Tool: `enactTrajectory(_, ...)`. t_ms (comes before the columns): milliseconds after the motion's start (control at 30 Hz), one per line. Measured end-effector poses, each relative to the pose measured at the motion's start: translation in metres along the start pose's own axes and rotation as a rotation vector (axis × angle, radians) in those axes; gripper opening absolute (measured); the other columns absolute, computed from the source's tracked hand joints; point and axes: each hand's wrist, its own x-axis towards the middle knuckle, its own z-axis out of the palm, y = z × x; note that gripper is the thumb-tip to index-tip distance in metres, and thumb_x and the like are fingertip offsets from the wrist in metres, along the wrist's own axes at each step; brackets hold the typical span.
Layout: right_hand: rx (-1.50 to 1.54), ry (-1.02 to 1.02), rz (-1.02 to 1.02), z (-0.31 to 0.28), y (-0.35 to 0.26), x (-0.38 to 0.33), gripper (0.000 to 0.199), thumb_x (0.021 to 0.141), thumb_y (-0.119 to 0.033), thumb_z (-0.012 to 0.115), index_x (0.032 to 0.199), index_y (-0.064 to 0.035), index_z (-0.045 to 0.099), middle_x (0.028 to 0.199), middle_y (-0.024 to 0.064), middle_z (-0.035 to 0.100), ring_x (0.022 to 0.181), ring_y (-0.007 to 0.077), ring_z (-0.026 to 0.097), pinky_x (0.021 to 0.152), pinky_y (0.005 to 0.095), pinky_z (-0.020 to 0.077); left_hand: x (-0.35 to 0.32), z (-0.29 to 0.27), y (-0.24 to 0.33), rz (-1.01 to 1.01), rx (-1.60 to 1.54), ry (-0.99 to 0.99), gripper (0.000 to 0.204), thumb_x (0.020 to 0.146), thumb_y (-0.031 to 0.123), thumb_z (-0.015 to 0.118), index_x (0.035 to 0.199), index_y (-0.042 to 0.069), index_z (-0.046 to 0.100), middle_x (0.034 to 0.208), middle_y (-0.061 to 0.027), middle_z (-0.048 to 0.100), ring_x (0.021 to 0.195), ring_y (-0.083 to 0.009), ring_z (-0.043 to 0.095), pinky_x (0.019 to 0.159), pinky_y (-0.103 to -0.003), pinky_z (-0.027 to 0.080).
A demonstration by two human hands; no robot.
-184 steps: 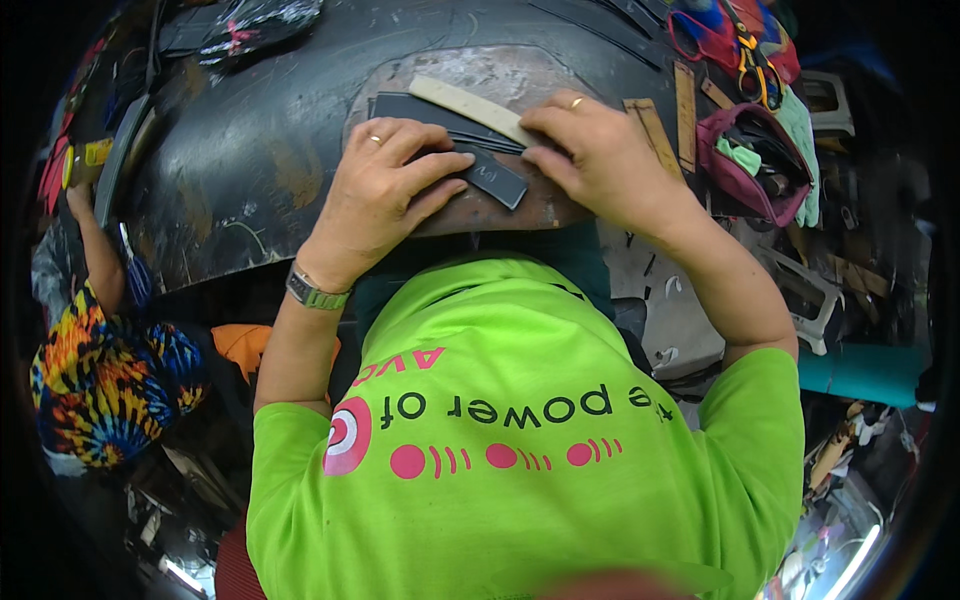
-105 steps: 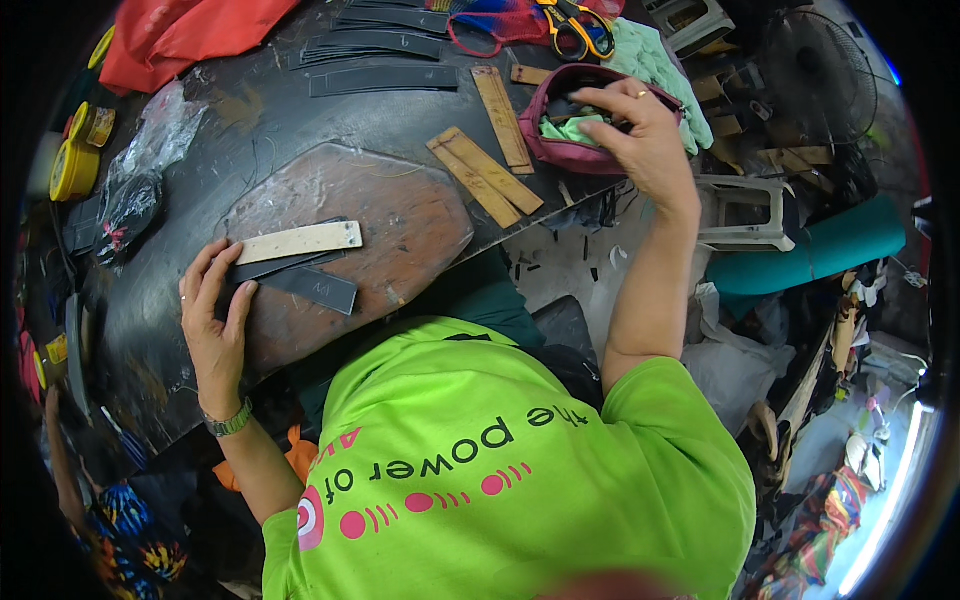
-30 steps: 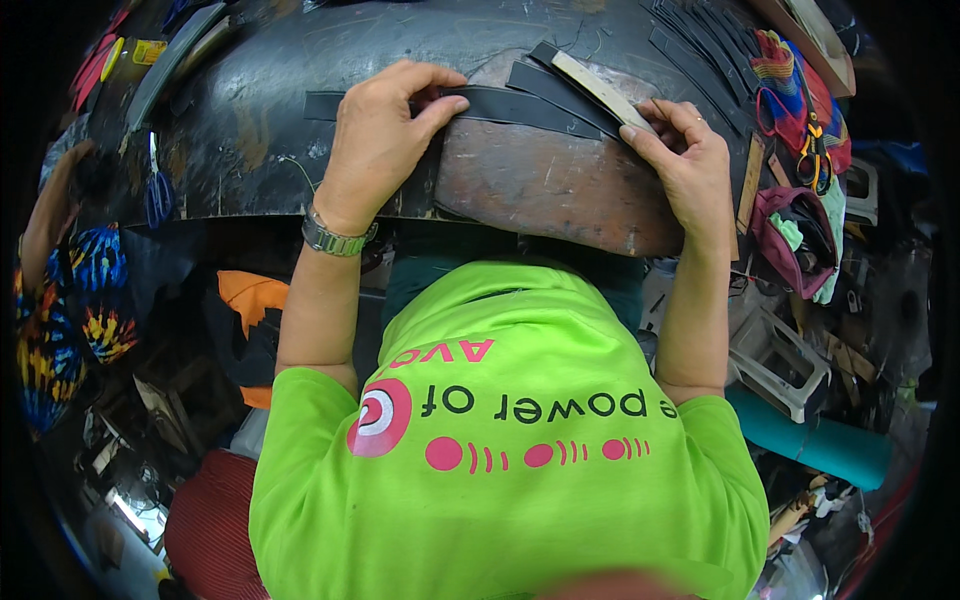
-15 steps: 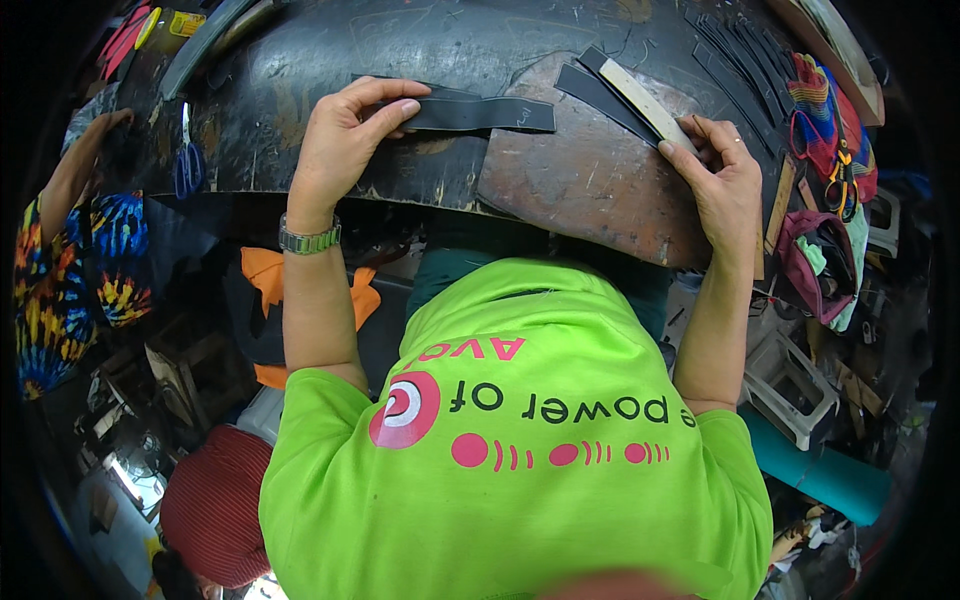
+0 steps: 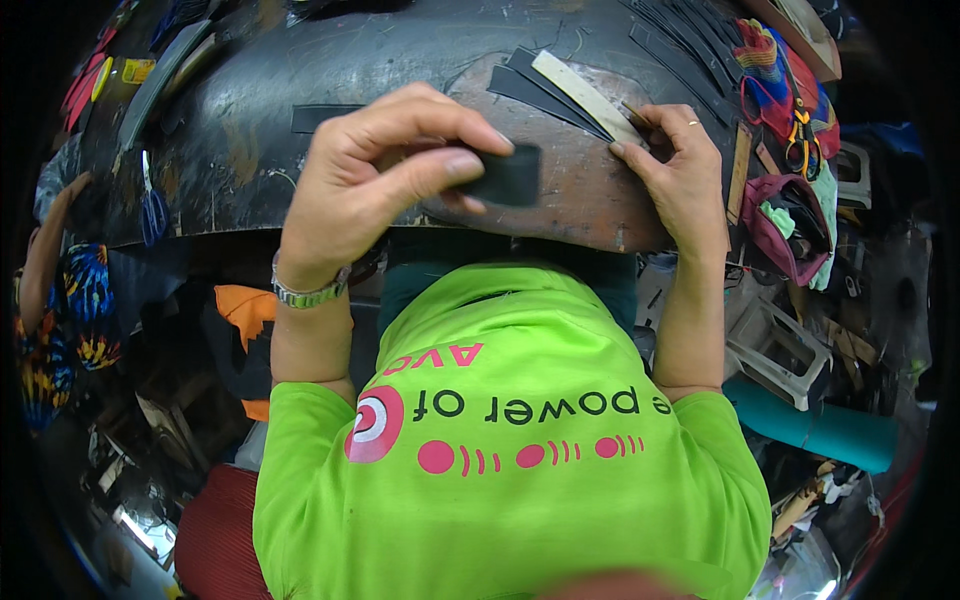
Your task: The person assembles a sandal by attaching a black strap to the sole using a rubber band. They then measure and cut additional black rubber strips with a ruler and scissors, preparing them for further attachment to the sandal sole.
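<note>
Left hand, 9 o'clock side of board: thumb and fingertips closed on a small dark piece, gap between tips just the piece's thickness. Piece sticks out toward 3 o'clock, lifted, bit blurred. Right hand, 3 o'clock side: thumb and forefinger partly spread at the 5 o'clock end of the cream strip, touching it; can't tell if pinched or only pressed. Cream strip slants 11-to-5 on the brown board; black strips fan out along its 9 o'clock side, far ends spread. Another black strip lies on the table, 10 o'clock of left hand. From right hand: maroon pouch at 4, yellow-handled scissors at 3, dark strip pile at 12.
</note>
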Motion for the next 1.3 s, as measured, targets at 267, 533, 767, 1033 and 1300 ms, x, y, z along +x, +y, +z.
enactTrajectory(267, 0.035, 0.049, 0.003, 0.001, 0.007, -0.005, 0.036, 0.074, -0.01, 0.084, 0.104, 0.0015, 0.069, 0.087, 0.006, 0.06, 0.075, 0.0159, 0.053, 0.07, 0.0276, 0.0462, 0.01, 0.012, -0.032, -0.186, 0.626, 0.218, 0.017, 0.091, 0.007, 0.073, 0.107, 0.003, 0.074, 0.088, -0.0033, 0.069, 0.068, -0.0079, 0.063, 0.06, -0.022, 0.048)
enactTrajectory(533, 0.076, 0.141, -0.097, 0.008, 0.012, -0.014, 0.027, 0.081, -0.008, 0.08, 0.102, -0.0007, 0.065, 0.092, 0.0105, 0.068, 0.074, 0.0184, 0.062, 0.069, 0.0291, 0.0507, 0.006, 0.011, -0.048, -0.079, 0.902, 0.359, 0.036, 0.081, 0.003, 0.08, 0.116, 0.007, 0.073, 0.089, -0.0028, 0.065, 0.071, -0.0082, 0.056, 0.066, -0.023, 0.048)
enactTrajectory(767, 0.597, -0.058, 0.111, 0.003, 0.004, -0.01, 0.011, 0.09, -0.003, 0.073, 0.099, -0.0007, 0.067, 0.087, 0.0001, 0.067, 0.079, 0.0076, 0.062, 0.073, 0.0242, 0.0495, -0.005, 0.014, -0.046, -0.051, 0.84, 0.352, 0.081, 0.075, 0.001, 0.085, 0.148, 0.012, 0.052, 0.109, -0.0071, 0.072, 0.084, -0.0121, 0.063, 0.075, -0.026, 0.052)
enactTrajectory(1033, 0.608, -0.493, 0.212, -0.006, -0.006, 0.002, 0.017, 0.089, -0.006, 0.072, 0.104, -0.0002, 0.072, 0.083, -0.0037, 0.065, 0.069, 0.003, 0.053, 0.062, 0.0204, 0.0423, -0.009, 0.014, -0.056, 0.041, 0.799, 0.386, 0.087, 0.075, 0.0, 0.085, 0.152, 0.014, 0.046, 0.106, -0.0074, 0.071, 0.083, -0.012, 0.065, 0.078, -0.026, 0.057)
enactTrajectory(1300, 0.371, -0.411, 0.093, -0.002, -0.004, 0.001, 0.023, 0.088, -0.005, 0.071, 0.11, 0.0032, 0.071, 0.092, 0.0036, 0.072, 0.083, 0.0084, 0.062, 0.076, 0.0249, 0.0502, -0.011, 0.014, -0.055, 0.029, 0.772, 0.358, 0.081, 0.08, -0.003, 0.081, 0.152, 0.012, 0.047, 0.111, -0.0081, 0.071, 0.092, -0.0125, 0.066, 0.082, -0.025, 0.056)
